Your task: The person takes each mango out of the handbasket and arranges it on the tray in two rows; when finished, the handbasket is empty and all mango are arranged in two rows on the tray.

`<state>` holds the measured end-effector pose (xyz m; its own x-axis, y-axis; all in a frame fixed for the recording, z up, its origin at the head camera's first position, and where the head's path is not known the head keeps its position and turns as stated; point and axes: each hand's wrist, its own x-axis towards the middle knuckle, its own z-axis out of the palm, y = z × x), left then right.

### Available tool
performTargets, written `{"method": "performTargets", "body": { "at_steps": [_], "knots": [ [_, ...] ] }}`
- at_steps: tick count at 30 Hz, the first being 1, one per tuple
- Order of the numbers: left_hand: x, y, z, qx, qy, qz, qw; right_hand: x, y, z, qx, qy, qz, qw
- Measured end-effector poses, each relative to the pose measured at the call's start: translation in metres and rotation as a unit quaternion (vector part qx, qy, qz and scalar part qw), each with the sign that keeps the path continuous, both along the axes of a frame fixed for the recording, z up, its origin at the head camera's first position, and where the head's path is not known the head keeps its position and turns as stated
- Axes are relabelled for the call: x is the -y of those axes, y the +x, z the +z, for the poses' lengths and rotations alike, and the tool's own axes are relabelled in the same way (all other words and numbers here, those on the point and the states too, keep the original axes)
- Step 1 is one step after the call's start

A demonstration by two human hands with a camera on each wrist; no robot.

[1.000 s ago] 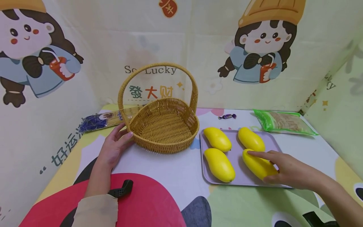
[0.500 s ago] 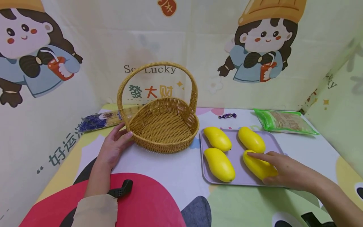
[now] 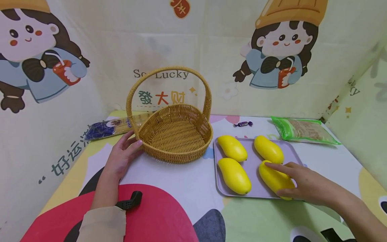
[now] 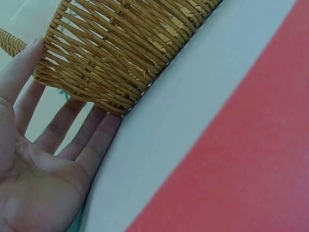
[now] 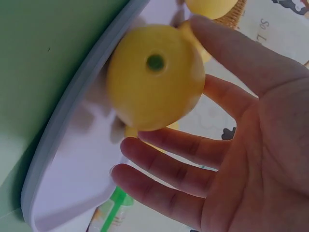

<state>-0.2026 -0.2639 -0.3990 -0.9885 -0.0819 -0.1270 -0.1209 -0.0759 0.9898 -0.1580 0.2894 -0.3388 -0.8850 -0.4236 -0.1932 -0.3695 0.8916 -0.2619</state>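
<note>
A wicker basket (image 3: 173,158) with a tall arched handle stands left of centre on the table. My left hand (image 3: 122,156) holds its left end, with the thumb at the rim and the fingers passing behind the weave (image 4: 106,63). To the right, several yellow mangoes (image 3: 234,176) lie on a lilac tray (image 3: 252,168). Around the near-right mango (image 3: 273,178) my right hand (image 3: 311,183) is spread, its index fingertip over the far end and its thumb along the near end. The right wrist view shows that mango's green-dotted end (image 5: 155,63) and fairly straight fingers (image 5: 169,183).
Behind the basket's left side lies a blue-and-clear packet (image 3: 112,127) of long pale sticks. A purple wrapped candy (image 3: 243,124) and a green-edged bag (image 3: 305,130) lie toward the back right. A printed cloth backdrop (image 3: 217,43) rises behind the table.
My right thumb has shifted slightly left along the near-right mango, showing more of its near end. The left hand and basket stay in place.
</note>
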Motion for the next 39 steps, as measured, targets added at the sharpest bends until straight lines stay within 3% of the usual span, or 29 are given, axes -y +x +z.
{"method": "performTargets", "body": {
  "at_steps": [24, 34, 36, 39],
  "knots": [
    [-0.003, -0.004, -0.002, -0.003, 0.009, -0.005, 0.9999, -0.005, -0.002, 0.000, -0.015, 0.015, 0.003, 0.9998],
    [-0.002, -0.005, -0.001, -0.007, 0.006, -0.015, 0.9998, -0.005, -0.001, 0.006, -0.008, 0.017, -0.026, 0.9995],
    [0.001, -0.004, 0.002, -0.002, -0.001, -0.021, 0.9998, -0.003, -0.002, 0.009, -0.016, 0.012, -0.030, 0.9993],
    [0.007, -0.004, 0.011, 0.009, -0.051, -0.043, 0.9977, 0.002, -0.005, 0.013, -0.039, 0.010, -0.035, 0.9986]
  ]
}}
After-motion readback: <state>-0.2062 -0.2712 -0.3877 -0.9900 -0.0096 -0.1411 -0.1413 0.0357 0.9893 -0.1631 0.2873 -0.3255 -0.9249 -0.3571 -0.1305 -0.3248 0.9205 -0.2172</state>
